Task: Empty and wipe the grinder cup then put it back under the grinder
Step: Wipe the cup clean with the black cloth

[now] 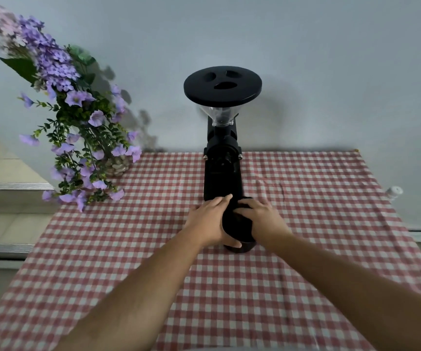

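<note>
Black grinder (222,158) and black cup (237,225), red-and-white checked tablecloth (305,249), purple flowers (60,97) with green leaves.

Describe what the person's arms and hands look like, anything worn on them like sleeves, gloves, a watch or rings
Both forearms are bare right up to the bottom edge of the picture, so no sleeves show. The left hand and the right hand wear no gloves. No watch, bracelet or strap is visible at either wrist, and no ring can be seen on the fingers that show. Some light hair is visible on the forearms.
</note>
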Available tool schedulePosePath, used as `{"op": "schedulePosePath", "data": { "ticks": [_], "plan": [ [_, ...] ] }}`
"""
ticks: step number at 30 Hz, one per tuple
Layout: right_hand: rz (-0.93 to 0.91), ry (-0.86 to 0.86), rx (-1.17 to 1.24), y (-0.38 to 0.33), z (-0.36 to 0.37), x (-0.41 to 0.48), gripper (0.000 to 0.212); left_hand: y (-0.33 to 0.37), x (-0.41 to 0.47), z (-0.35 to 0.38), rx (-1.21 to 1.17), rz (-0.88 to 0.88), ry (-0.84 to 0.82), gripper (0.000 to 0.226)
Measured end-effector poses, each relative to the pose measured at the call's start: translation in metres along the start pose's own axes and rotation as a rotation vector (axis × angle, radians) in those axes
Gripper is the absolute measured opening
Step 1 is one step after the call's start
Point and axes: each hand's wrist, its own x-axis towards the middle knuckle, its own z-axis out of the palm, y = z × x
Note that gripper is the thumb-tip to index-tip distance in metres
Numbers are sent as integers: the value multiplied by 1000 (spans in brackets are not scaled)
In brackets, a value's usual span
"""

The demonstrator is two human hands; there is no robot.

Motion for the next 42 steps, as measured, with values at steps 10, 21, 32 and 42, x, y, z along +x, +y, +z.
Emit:
{"op": "schedulePosePath", "data": {
  "ticks": [10, 21, 32, 42],
  "plan": [
    [-195, -65, -96, 24, -11, -23, 58, -1, 1, 1, -19, 10, -15, 127],
    [276, -19, 163, -15, 31, -50, 75, 0, 1, 3, 14, 2, 30, 127],
    [50, -339, 171, -1, -42, -40, 48, 2, 2, 1, 11, -13, 13, 127],
    [29, -92, 57, -17, 7, -15, 63, 0, 4, 4, 15, -7, 32, 127]
  ]
}}
